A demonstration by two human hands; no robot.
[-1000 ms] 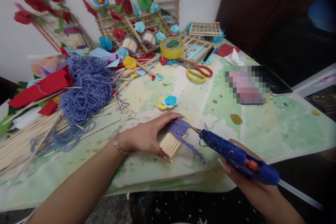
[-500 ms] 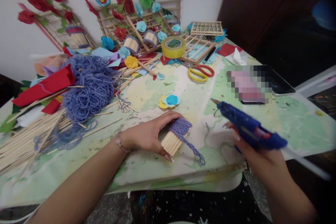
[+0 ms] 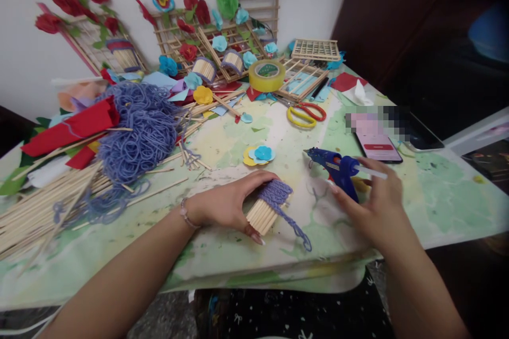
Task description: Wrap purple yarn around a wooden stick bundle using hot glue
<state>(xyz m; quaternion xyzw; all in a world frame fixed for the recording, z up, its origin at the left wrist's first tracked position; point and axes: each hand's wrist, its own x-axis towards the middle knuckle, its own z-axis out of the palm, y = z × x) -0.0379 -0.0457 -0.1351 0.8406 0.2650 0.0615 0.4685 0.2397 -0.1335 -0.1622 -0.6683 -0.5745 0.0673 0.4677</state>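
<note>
My left hand [image 3: 226, 204] is closed around a small stick basket [image 3: 262, 214]. Blue-purple yarn [image 3: 276, 193] wraps its upper end, and a loose twisted tail of it trails onto the table. A blue glue gun [image 3: 334, 167] rests on the table to the right, nozzle pointing left and a pale glue stick out of its back. My right hand [image 3: 374, 206] is around the glue gun's rear with thumb and fingers apart; whether the thumb touches the handle I cannot tell. Beyond the basket lies a layered blue and yellow paper flower [image 3: 262, 153].
On the left are a heap of blue-purple yarn [image 3: 137, 132], wooden sticks [image 3: 35, 212] and red paper [image 3: 71, 126]. Scissors [image 3: 304, 115], a tape roll [image 3: 266, 77] and flower-decked stick lattices [image 3: 175, 37] stand further back. Two phones [image 3: 379, 143] lie at right.
The glue gun has come down from the air to the table, and my right hand has loosened from it. My left hand keeps the basket in place.
</note>
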